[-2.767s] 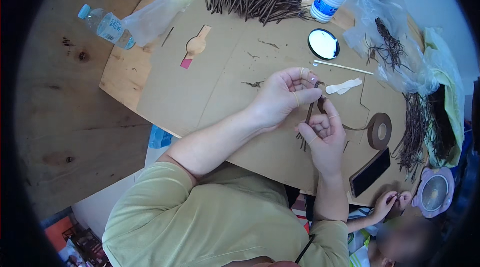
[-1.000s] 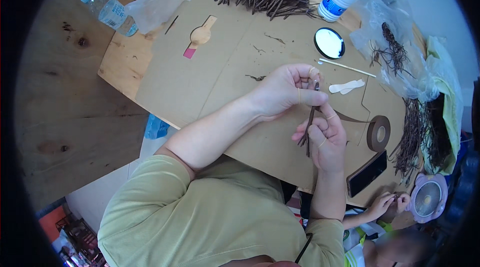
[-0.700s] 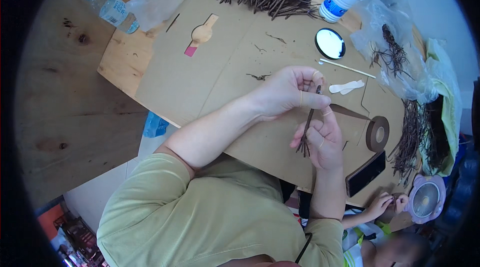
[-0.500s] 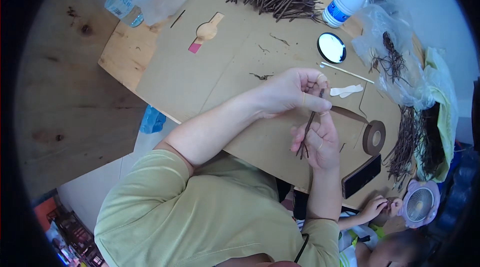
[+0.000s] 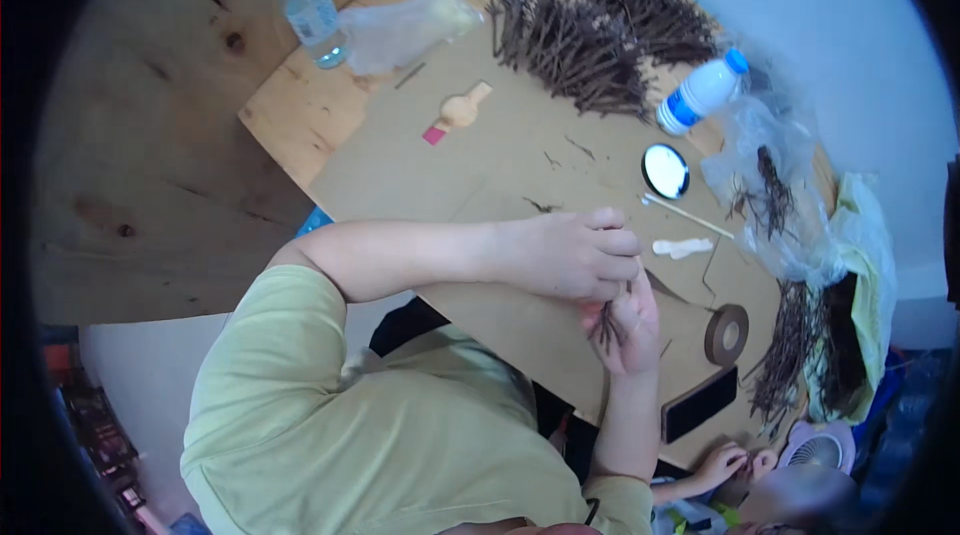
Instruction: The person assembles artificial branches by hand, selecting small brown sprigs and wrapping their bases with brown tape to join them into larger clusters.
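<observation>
Above the cardboard sheet, my hands meet around a thin, dark brown branched twig (image 5: 606, 326). My right hand (image 5: 636, 340) is closed on it, and the forked end shows at the palm. Curled over the other end is my left hand (image 5: 570, 257), back turned up, its fingertips mostly hidden. A brown tape strip (image 5: 672, 292) stretches from beside my hands to a brown tape roll (image 5: 727, 335) lying to the right.
Cardboard (image 5: 400, 175) covers the wooden table. Bundled twigs (image 5: 580, 45) lie at the back, near a white bottle (image 5: 703, 93) and a round mirror (image 5: 666, 171). A clear bottle (image 5: 311, 15) stands far left. Near right are a phone (image 5: 700, 405) and another person's hands (image 5: 735, 465).
My left hand has turned from a pinch at the twig's upper end to knuckles-up over it, closer to my right hand. The whole view has shifted, so the table appears lower.
</observation>
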Available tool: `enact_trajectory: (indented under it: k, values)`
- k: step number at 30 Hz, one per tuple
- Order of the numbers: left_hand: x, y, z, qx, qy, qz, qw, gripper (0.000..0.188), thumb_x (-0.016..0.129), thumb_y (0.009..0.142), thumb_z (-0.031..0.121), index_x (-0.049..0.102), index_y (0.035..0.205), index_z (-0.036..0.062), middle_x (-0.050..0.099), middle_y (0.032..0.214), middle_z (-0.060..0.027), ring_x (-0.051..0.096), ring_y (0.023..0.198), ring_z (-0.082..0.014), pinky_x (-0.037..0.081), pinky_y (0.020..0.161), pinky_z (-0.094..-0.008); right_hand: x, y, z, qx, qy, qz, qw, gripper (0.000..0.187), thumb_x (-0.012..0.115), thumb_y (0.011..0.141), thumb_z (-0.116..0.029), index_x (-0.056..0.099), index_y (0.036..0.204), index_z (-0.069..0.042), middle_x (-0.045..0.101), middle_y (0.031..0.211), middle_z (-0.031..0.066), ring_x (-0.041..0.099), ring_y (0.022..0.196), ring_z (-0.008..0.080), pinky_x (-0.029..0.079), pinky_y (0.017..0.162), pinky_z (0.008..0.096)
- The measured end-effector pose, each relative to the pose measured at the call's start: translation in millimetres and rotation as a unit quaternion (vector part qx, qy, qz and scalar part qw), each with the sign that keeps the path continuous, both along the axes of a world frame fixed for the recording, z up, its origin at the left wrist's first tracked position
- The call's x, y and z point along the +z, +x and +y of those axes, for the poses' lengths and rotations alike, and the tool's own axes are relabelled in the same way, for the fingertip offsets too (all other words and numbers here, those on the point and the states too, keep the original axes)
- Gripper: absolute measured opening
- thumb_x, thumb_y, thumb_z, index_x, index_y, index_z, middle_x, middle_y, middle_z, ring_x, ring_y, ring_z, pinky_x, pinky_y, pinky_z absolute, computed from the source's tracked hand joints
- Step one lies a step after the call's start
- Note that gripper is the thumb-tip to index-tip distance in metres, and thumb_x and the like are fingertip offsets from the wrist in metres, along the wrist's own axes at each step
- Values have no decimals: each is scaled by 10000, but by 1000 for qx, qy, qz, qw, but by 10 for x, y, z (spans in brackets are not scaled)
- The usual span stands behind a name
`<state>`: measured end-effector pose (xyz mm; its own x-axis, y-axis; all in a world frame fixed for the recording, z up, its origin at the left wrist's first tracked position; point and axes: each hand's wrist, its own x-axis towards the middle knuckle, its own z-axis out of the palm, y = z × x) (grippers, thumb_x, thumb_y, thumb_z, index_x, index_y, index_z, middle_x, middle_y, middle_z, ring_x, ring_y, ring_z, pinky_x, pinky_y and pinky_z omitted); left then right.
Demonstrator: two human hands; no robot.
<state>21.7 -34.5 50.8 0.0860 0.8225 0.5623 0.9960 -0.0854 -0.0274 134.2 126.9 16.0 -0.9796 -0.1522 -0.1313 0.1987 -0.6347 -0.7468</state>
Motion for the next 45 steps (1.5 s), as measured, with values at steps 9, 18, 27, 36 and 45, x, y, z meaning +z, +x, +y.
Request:
enact_trajectory:
  k: [9, 18, 27, 36, 45]
  values:
    - [-166, -1677, -573, 442, 343, -382, 735, 261, 677, 724, 190, 540, 885, 36, 570, 678, -79, 559, 638, -177, 453, 603, -312, -14, -10, -37, -66, 106, 27, 992, 713, 421, 910, -166, -133, 1347, -68, 512, 1053, 225, 579, 831, 243, 451, 755, 319]
    - [-256, -1992, -235, 464, 249, -44, 849, 236, 547, 768, 123, 594, 989, 55, 558, 1051, -129, 496, 963, -308, 385, 834, -394, -7, 138, 123, -68, 219, 37, 973, 638, 463, 894, -156, 36, 1361, -68, 556, 962, 157, 578, 765, 181, 469, 680, 284]
    - [-172, 64, 785, -165, -171, -732, 638, 757, 461, 650, -143, 225, 1345, 43, 426, 1246, -61, 426, 1122, -161, 322, 961, -279, 681, 280, 515, -21, 262, 74, 962, 479, 503, 871, -185, 301, 1287, -62, 583, 841, 92, 562, 597, 107, 435, 551, 227]
    - [-47, 99, 572, -84, -212, -535, 814, 710, 417, 614, -147, 335, 1294, 38, 592, 951, -77, 501, 993, -205, 380, 847, -289, 488, 510, 2709, -393, 821, -232, 342, 227, 494, 768, -142, 595, 916, -2, 596, 869, 206, 557, 850, 375, 432, 754, 459]
    - [306, 18, -131, 96, -164, -149, 970, 445, 542, 733, 10, 484, 1172, 52, 572, 1017, -105, 492, 1027, -275, 342, 895, -379, 440, 599, 2844, -366, 799, -363, 311, 240, 441, 803, -173, 619, 925, -67, 603, 925, 131, 557, 832, 329, 434, 721, 427]
